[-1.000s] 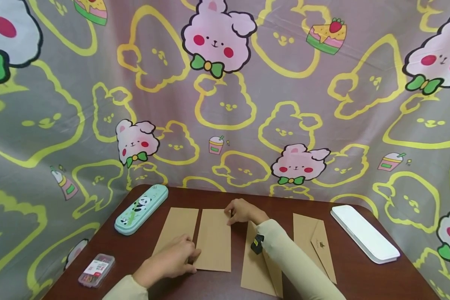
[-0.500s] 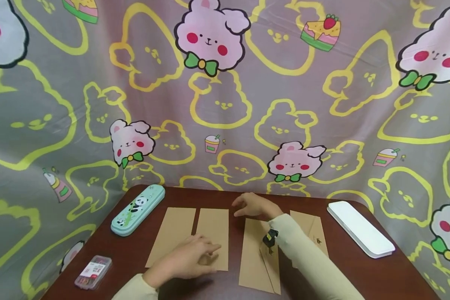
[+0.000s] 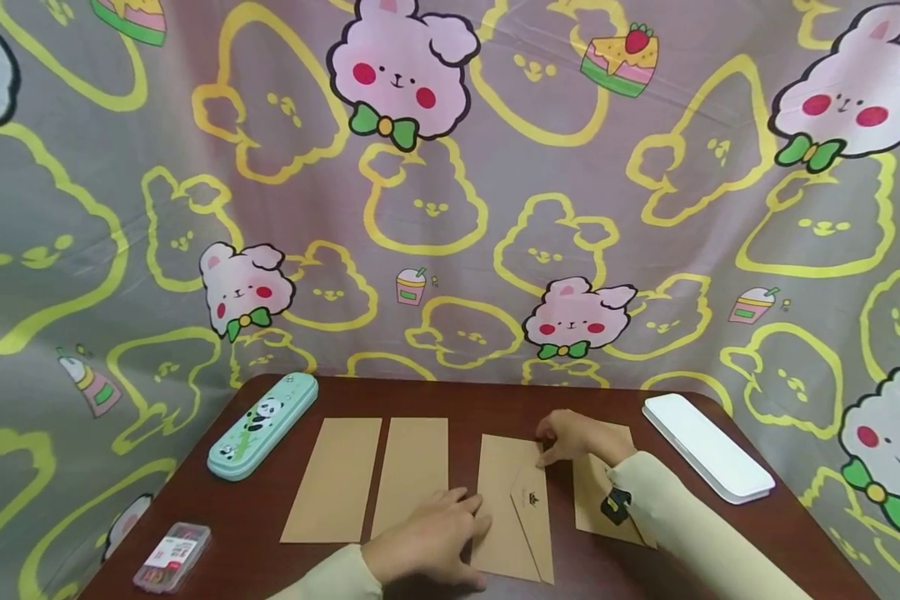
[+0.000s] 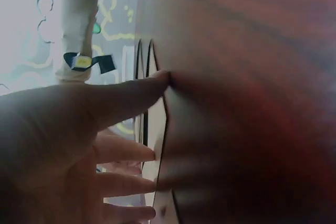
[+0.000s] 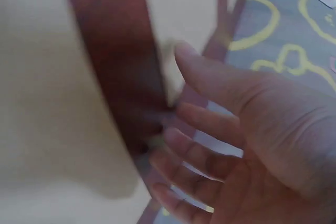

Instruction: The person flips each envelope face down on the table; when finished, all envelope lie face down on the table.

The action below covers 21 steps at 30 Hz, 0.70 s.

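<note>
Brown paper envelopes lie in a row on the table. The two at left, a far-left envelope (image 3: 333,475) and its neighbour (image 3: 417,462), show plain faces. A third envelope (image 3: 501,479) has its pointed flap and small crown print facing up. Across its lower left edge reaches my left hand (image 3: 429,537), fingers extended; in the left wrist view the thumb (image 4: 134,95) is at the edge of a paper. My right hand (image 3: 581,437) is at the third envelope's upper right corner, fingers loosely bent. Under the right forearm, a fourth envelope (image 3: 588,504) is partly hidden.
A mint pencil case (image 3: 266,425) with a panda stands at the table's back left, and a small clear plastic box (image 3: 172,558) at front left. A white case (image 3: 708,446) lies at right. A patterned curtain (image 3: 450,192) hangs around the table.
Both hands have moved right, from the second envelope to the third. The second envelope, touched by both hands a second ago, now lies beside the first. The head view has swung slightly right.
</note>
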### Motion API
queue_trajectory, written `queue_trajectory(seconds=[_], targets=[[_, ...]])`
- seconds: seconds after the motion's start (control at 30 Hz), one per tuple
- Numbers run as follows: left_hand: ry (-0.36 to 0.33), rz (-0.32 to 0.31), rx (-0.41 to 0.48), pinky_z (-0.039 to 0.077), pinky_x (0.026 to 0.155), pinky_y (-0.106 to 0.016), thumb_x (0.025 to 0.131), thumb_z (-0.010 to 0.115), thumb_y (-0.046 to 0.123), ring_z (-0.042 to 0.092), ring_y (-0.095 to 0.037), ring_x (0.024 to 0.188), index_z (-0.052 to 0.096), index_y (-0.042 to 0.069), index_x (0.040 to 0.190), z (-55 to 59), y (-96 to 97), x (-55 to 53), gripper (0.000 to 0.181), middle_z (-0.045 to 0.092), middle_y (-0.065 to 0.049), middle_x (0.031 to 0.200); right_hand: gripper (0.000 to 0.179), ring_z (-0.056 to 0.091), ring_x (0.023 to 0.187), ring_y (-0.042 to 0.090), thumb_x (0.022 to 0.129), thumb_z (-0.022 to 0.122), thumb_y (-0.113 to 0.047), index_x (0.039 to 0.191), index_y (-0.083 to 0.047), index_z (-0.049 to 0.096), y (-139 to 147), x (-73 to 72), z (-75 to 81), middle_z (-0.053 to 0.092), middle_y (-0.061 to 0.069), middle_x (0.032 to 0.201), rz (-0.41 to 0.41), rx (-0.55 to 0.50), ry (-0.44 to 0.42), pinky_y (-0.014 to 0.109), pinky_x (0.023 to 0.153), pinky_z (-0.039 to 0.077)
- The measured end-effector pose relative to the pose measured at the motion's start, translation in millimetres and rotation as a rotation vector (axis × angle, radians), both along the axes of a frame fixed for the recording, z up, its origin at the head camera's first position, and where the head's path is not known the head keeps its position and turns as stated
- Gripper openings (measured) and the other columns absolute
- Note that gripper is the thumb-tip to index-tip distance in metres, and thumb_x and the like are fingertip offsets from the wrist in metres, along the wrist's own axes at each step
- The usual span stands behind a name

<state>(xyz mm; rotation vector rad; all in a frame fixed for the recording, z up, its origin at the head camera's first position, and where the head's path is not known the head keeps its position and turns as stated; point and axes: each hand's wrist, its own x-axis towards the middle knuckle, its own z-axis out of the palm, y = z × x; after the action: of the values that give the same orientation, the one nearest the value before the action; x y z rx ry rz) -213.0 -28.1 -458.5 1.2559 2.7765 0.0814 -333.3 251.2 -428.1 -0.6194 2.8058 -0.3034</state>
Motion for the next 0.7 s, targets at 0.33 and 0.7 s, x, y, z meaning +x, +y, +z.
queue_trajectory(seconds=[0.33, 0.7], targets=[[0.199, -0.010, -0.053, 0.044, 0.078, -0.026, 0.073, 0.083, 0.063, 0.062, -0.009, 0.087, 0.061, 0.032, 0.070, 2.7, 11.6, -4.3, 0.039, 0.056, 0.017, 0.079, 0.016, 0.066, 0.100, 0.027, 0.093, 0.067, -0.003, 0.108, 0.000, 0.070, -12, -11.7, -4.8, 0.070, 0.012, 0.107, 0.013, -0.021, -0.030, 0.045, 0.089, 0.056], [0.172, -0.001, -0.066, 0.053, 0.088, -0.030, 0.077, 0.080, 0.065, 0.069, -0.017, 0.109, 0.069, 0.027, 0.085, 1.6, 10.4, -3.4, 0.041, 0.073, 0.008, 0.102, 0.028, 0.066, 0.089, 0.016, 0.090, 0.060, 0.013, 0.104, -0.007, 0.075, 14, -22.7, -5.2, 0.075, 0.006, 0.101, 0.246, -0.255, 0.113, 0.030, 0.077, 0.056]])
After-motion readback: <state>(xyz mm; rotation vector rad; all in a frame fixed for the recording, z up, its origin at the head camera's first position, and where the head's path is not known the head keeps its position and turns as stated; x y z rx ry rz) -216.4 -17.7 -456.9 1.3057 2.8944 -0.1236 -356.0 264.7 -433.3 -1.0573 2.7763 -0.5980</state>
